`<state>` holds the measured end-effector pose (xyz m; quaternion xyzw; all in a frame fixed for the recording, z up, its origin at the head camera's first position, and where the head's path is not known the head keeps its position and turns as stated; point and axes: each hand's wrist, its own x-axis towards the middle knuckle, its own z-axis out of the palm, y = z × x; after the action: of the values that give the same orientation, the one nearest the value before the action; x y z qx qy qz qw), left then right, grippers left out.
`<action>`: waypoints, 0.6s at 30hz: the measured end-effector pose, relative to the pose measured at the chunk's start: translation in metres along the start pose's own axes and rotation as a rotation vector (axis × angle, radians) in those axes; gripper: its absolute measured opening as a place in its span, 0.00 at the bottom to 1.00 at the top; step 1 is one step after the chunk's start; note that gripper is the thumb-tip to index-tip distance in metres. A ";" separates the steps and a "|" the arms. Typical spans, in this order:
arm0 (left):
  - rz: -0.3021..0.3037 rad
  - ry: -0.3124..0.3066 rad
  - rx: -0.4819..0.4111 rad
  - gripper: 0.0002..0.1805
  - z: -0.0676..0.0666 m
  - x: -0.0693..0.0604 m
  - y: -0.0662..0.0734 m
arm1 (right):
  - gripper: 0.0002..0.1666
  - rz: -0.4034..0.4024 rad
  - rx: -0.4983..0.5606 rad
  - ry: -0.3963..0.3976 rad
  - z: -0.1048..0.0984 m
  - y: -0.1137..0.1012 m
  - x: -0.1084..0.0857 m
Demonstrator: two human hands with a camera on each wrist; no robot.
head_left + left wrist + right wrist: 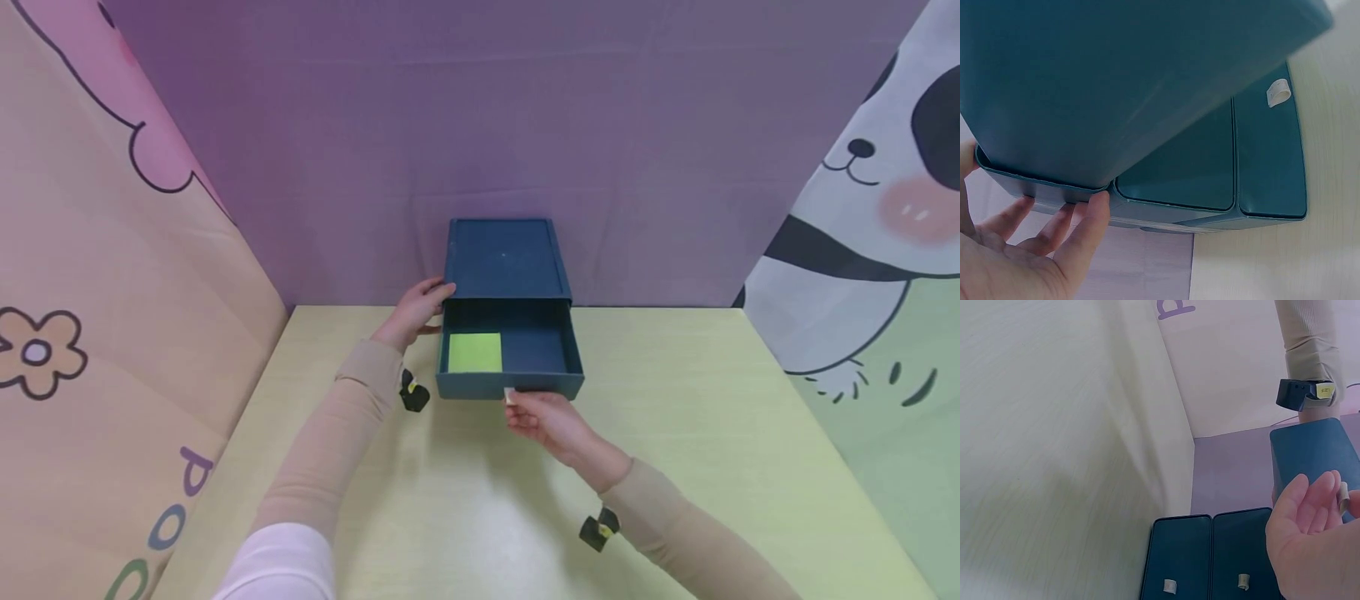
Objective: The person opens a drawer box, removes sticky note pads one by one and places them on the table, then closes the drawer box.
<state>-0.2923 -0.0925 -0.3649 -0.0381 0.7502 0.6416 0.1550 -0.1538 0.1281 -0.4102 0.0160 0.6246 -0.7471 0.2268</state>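
A dark blue cabinet of stacked drawers (504,258) stands at the back of the table with its top drawer (540,354) pulled out. Inside the drawer, at the front left, lies a square yellow-green pad (475,352). My right hand (551,423) pinches the small pale pull tab (1344,497) on the drawer's front. At the cabinet's left side, my left hand (420,308) rests its thumb on the top edge and its spread fingers (1063,228) against the side wall. The lower drawers (1175,165) are closed.
On a lower drawer front there is another pale pull tab (1279,92). A purple cloth (360,167) hangs behind the cabinet, and printed cloths flank the pale wooden table (675,417). Black wrist devices (598,529) hang at both forearms.
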 end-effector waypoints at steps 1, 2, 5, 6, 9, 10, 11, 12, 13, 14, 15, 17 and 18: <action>0.002 -0.001 0.002 0.34 0.000 0.000 0.000 | 0.12 0.002 -0.001 0.002 0.000 0.000 0.000; 0.003 -0.002 0.001 0.34 0.000 0.001 -0.001 | 0.12 0.005 -0.003 0.005 0.000 0.001 0.000; 0.007 -0.005 0.000 0.34 0.000 0.001 -0.001 | 0.12 0.007 -0.011 0.005 -0.001 0.001 0.000; 0.007 -0.007 0.000 0.34 0.000 0.000 -0.001 | 0.11 0.008 -0.013 0.004 -0.001 0.001 -0.001; 0.008 -0.013 -0.001 0.34 -0.001 0.000 0.000 | 0.11 0.012 -0.013 0.002 -0.001 0.000 -0.002; 0.009 -0.014 -0.001 0.34 -0.001 0.000 0.000 | 0.11 0.013 -0.013 0.001 -0.001 0.000 -0.002; 0.009 -0.014 -0.003 0.34 -0.001 0.000 0.000 | 0.11 0.014 -0.014 0.000 -0.001 0.000 -0.002; 0.010 -0.015 -0.004 0.34 -0.001 0.000 0.000 | 0.11 0.015 -0.014 0.000 -0.001 0.000 -0.002; 0.011 -0.015 -0.007 0.34 -0.001 0.000 0.000 | 0.11 0.016 -0.017 -0.001 -0.001 0.000 -0.003; 0.012 -0.014 -0.010 0.34 -0.001 0.000 0.000 | 0.11 0.016 -0.017 -0.002 -0.001 0.000 -0.003; 0.013 -0.014 -0.014 0.34 -0.001 0.000 0.000 | 0.11 0.017 -0.020 -0.004 -0.001 0.000 -0.003; 0.013 -0.016 -0.019 0.34 -0.001 0.000 -0.001 | 0.12 0.020 -0.023 -0.005 0.000 0.000 -0.005; 0.014 -0.016 -0.019 0.34 -0.001 0.000 -0.001 | 0.12 0.022 -0.024 -0.005 0.000 0.001 -0.005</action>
<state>-0.2923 -0.0933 -0.3653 -0.0291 0.7429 0.6502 0.1564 -0.1491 0.1299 -0.4092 0.0184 0.6327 -0.7370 0.2368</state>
